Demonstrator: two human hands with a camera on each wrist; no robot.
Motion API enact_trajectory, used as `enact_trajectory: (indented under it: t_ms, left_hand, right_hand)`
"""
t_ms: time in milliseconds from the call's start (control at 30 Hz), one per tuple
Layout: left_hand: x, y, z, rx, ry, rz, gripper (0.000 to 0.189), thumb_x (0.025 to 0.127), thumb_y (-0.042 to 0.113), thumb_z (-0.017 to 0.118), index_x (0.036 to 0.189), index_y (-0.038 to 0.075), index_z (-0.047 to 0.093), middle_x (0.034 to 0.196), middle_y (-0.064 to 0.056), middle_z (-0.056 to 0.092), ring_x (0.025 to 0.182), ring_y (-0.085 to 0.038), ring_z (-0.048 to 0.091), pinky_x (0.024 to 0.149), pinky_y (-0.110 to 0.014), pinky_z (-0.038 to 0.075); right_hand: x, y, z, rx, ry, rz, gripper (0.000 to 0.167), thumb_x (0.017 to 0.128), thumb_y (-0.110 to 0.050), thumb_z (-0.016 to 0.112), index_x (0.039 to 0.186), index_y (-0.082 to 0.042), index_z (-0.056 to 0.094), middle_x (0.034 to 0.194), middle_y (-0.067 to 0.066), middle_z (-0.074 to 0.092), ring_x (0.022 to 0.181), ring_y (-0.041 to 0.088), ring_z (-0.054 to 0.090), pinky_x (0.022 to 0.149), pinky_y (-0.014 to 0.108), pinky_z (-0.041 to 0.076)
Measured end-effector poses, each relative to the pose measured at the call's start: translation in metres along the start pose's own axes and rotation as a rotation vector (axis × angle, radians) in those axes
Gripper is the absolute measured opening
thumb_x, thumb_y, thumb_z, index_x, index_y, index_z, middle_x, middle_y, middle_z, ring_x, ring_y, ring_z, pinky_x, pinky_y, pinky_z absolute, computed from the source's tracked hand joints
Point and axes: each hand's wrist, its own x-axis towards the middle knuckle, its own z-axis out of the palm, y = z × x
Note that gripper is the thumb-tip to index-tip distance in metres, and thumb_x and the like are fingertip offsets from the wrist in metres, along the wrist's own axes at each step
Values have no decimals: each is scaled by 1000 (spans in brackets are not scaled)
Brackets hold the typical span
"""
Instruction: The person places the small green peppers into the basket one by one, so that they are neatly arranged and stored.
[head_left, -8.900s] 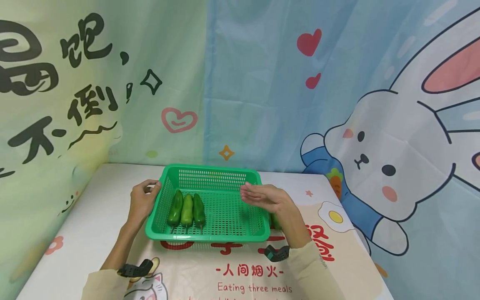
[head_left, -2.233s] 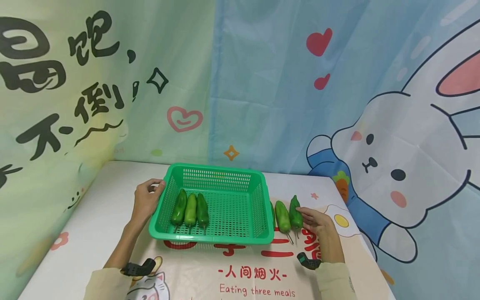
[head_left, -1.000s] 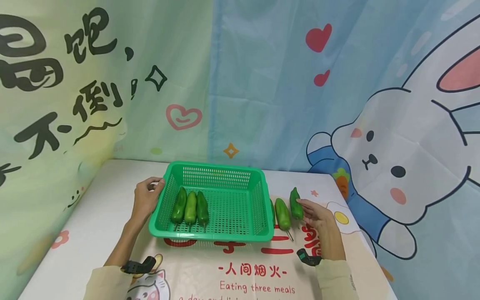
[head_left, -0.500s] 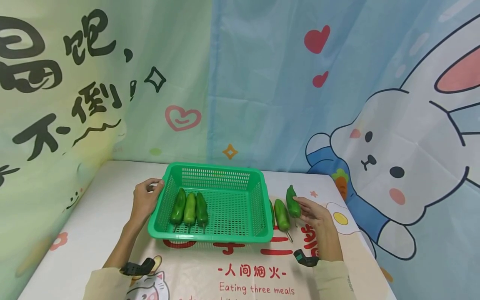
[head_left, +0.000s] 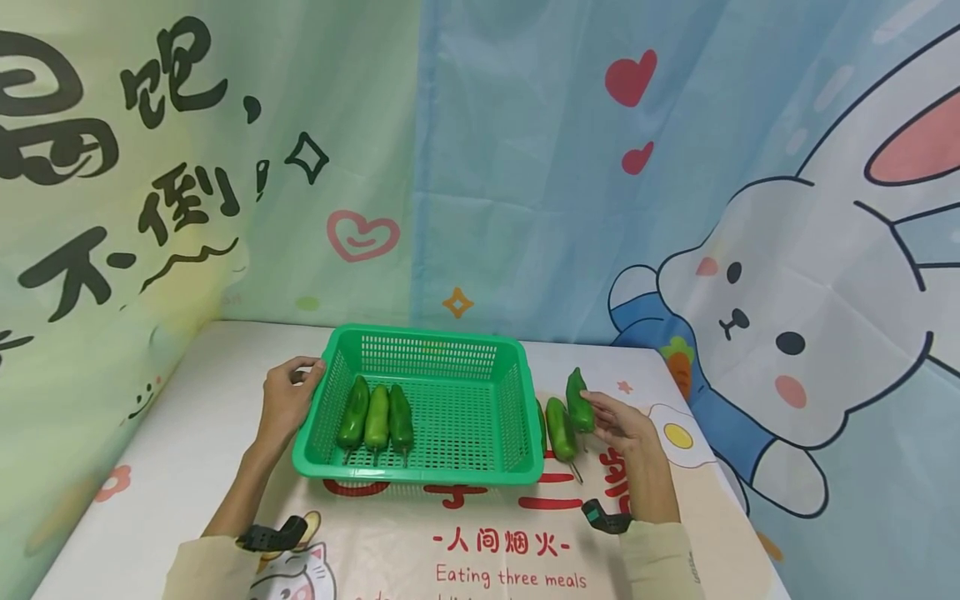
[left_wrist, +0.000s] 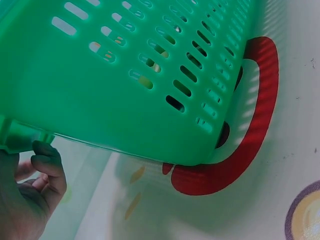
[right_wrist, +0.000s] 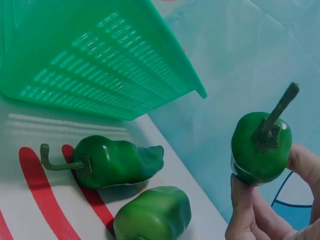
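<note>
Raised since earlier, one long green pepper (head_left: 577, 403) is pinched by the right hand (head_left: 621, 422); left hand (head_left: 287, 400) grips the green slotted plastic basket (head_left: 417, 476). Right-wrist view alone faces the stem (right_wrist: 279, 108).

Basket (head_left: 417, 477) was bright green in a slotted pattern; peppers (head_left: 377, 419) ranged from dark green to paler yellow-green. Tablecloth (head_left: 382, 533) was white and cream, printed with red lettering (head_left: 550, 503) and a white-and-yellow egg (head_left: 678, 435). Backdrop (head_left: 487, 167) shaded from pale green to light blue, bearing black characters (head_left: 75, 250), red hearts (head_left: 630, 79) and a white rabbit (head_left: 757, 287) in blue; sleeves (head_left: 660, 558) were beige, wristbands (head_left: 606, 520) black.
</note>
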Motion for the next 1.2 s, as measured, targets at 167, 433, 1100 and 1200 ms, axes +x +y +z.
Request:
enact_trajectory:
  t_ms: [167, 433, 1100, 1200]
  left_hand:
    - [0, 0, 1, 7, 4, 1, 39, 114, 26, 61, 130, -8, 72, 95, -30, 74, 60, 1, 65, 56, -22, 55]
    - [1, 0, 1, 13, 11, -4, 38, 113, 24, 61, 130, -8, 72, 94, -30, 74, 60, 3, 65, 57, -21, 55]
    - [1, 0, 1, 24, 11, -5, 38, 114, 24, 61, 130, -8, 72, 96, -31, 74, 62, 1, 64, 57, -21, 55]
    - [1, -1, 1, 19, 11, -5, 38, 114, 24, 61, 130, -8, 72, 96, -31, 74, 62, 1, 64, 57, -21, 55]
  right_hand:
    - [-1, -1, 3, 1, -19, -3, 19, 101, -14, 79, 83, -16, 81, 86, 0, 79, 83, 10, 77, 80, 26, 66]
    - [-5, -5, 8, 13, -40, -7, 17, 102, -12, 76, 86, -15, 82, 86, 1, 80, 84, 11, 77, 80, 26, 66]
    - [-10, -10, 22, 21, -80, -47, 5, 95, -7, 85, 95, -10, 82, 88, 3, 81, 84, 12, 79, 80, 28, 67]
    - [-12, -11, 25, 18, -84, -48, 5, 95, -5, 84, 96, -9, 82, 88, 3, 81, 84, 13, 79, 80, 28, 67]
